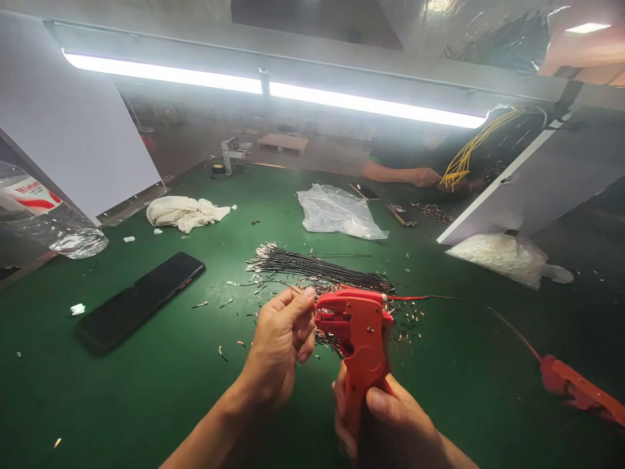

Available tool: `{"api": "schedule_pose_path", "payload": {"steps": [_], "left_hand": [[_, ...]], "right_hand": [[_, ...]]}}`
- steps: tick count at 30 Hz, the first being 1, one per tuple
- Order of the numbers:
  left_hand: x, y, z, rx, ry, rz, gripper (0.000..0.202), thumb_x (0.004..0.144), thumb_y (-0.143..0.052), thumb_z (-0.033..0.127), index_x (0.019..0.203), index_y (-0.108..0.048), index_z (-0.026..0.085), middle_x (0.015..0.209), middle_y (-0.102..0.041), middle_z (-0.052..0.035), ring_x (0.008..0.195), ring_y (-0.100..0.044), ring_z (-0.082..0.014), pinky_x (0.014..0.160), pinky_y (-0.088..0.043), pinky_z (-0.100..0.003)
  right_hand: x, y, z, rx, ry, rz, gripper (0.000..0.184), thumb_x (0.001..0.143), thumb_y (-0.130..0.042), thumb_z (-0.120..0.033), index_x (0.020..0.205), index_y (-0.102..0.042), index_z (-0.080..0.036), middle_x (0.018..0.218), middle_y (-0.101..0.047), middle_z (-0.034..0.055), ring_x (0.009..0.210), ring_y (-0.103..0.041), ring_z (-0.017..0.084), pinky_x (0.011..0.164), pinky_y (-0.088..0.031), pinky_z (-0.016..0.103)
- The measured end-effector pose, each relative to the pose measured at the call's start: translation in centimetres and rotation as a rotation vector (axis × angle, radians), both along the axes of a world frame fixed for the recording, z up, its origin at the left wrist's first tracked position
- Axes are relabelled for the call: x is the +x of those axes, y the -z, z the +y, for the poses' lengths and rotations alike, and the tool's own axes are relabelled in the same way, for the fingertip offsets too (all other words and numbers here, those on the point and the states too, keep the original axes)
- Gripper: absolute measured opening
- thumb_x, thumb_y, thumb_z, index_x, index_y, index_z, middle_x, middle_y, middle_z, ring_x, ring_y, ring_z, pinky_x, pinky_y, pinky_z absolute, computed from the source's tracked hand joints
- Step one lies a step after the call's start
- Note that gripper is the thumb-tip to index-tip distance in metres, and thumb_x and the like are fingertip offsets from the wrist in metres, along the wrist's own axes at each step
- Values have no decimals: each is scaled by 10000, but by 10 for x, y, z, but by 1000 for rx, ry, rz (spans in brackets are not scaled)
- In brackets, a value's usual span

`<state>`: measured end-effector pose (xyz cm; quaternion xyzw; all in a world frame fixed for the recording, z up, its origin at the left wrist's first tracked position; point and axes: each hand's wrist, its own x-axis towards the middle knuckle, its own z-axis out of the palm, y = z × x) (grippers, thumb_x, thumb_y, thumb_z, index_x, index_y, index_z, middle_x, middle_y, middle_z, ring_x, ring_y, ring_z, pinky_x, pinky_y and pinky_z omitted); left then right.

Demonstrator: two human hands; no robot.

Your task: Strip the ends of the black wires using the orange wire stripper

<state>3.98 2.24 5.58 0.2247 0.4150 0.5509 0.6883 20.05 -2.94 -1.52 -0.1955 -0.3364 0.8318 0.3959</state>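
Note:
My right hand (385,420) is wrapped round the handles of a red wire-stripping tool (356,332), held upright over the green table (146,384). My left hand (283,339) is pinched shut right at the tool's jaw; what it pinches is too thin to make out. Just behind the tool lies a bundle of thin black wires with bare metal ends (312,266). A red wire (415,298) runs from the top of the tool to the right.
A black phone (141,299) lies at the left, with a plastic water bottle (49,221) and a crumpled white cloth (183,212) behind it. Clear plastic bags (336,212) (502,255) sit farther back. Another red tool (581,387) lies at the right. Across the table another person's hand (424,176) holds yellow wires (463,156).

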Motion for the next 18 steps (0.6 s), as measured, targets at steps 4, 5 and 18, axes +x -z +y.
{"api": "schedule_pose_path", "payload": {"steps": [4, 5, 18], "left_hand": [[2, 1, -1, 27, -23, -11, 357, 778, -729, 371, 659, -444, 192, 518, -350, 89, 406, -267, -33, 340, -231, -132], [2, 1, -2, 36, -24, -8, 367, 778, -731, 380, 654, -441, 192, 508, -341, 93, 400, -262, -32, 338, -229, -134], [3, 3, -3, 241, -181, 216, 354, 743, -776, 451, 709, -590, 152, 600, -516, 57, 373, -427, -18, 354, -317, -148]], "right_hand": [[0, -4, -2, -16, 6, 4, 456, 848, -600, -536, 927, -625, -87, 680, -646, 84, 568, -574, 137, 542, -448, 232], [0, -4, -2, -19, 17, 6, 463, 852, -592, -542, 935, -628, -88, 686, -652, 88, 576, -581, 143, 551, -454, 238], [12, -32, 13, 85, 146, -57, 416, 875, -542, -525, 953, -642, -128, 725, -644, 75, 666, -629, 209, 596, -533, 319]]}}
